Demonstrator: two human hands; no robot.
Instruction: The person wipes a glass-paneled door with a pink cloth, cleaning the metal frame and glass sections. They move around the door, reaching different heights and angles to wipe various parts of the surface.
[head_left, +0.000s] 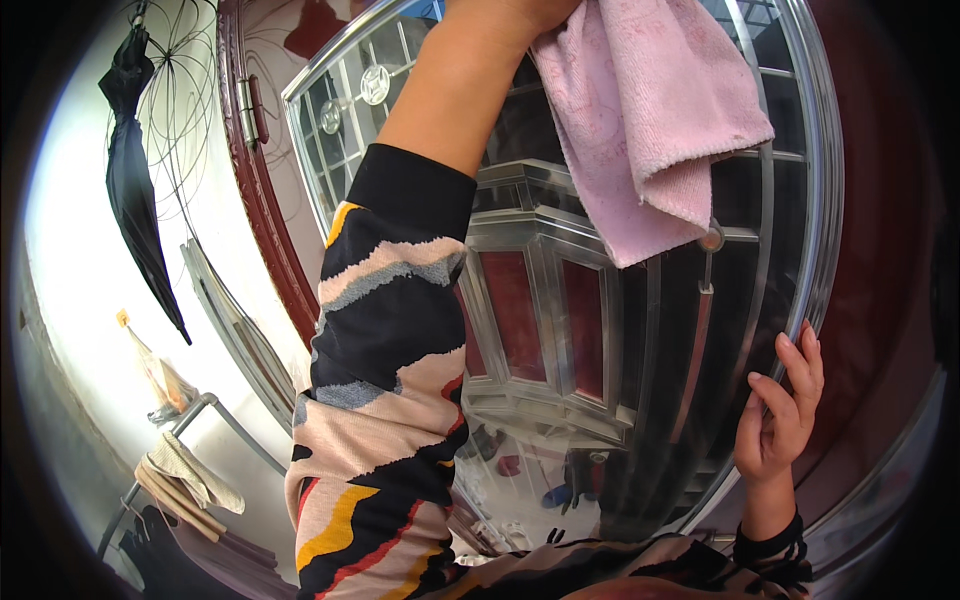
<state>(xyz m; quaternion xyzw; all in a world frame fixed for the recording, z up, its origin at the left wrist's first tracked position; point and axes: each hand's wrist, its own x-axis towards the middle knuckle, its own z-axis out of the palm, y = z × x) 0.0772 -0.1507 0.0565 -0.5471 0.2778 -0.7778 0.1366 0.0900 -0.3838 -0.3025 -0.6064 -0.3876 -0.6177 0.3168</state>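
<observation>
My left hand (541, 10) is at the top edge of the picture, its fingers cut off from view. From it hangs a folded pink terry cloth (675, 97), one corner dangling in front of a glass panel (675, 330). A shiny metal frame (821, 180) borders the glass. My right hand (784, 409) rests against the frame's right edge, lower down, fingers apart and slightly curled. Metal bars and dark red door panels (510, 311) show in the glass; whether seen through it or reflected, I cannot tell.
A folded black umbrella (131, 157) hangs on the white wall at left, beside a dark red door frame (251, 172). Below, a metal rail (191, 416) carries cloths (191, 472) and dark garments (161, 551). A plastic bag (165, 386) hangs from a hook.
</observation>
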